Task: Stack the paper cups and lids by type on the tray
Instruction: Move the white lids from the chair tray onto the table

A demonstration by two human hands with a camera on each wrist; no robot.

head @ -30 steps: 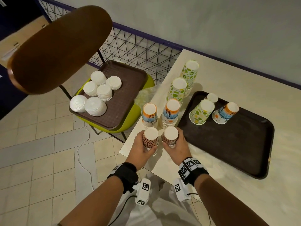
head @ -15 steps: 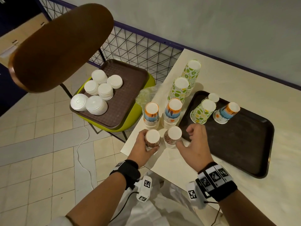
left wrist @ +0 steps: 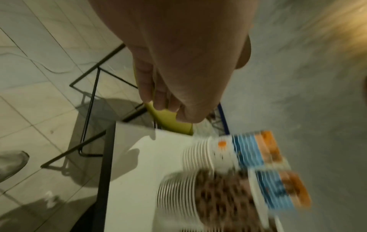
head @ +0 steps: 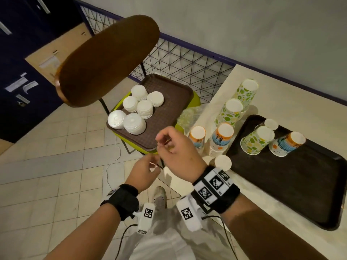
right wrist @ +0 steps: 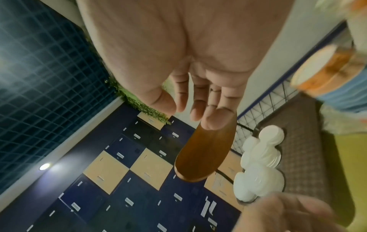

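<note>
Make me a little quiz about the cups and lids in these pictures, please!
1. True or false: the right hand holds a cup.
2. Where do the white plastic lid stacks sit? A) brown tray on the green chair B) black tray on the table C) floor
3. How many paper cups lie tipped on the black plastic tray?

Key: 1. False, both hands hold nothing. 2. A. 3. Two: a green-patterned cup and a blue-orange cup.

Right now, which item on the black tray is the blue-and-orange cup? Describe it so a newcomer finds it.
Find the black tray on the table's right side. Three cups sit at its far-left corner; the blue-and-orange cup is the rightmost, tipped over, unlike the green-patterned cup beside it.
</note>
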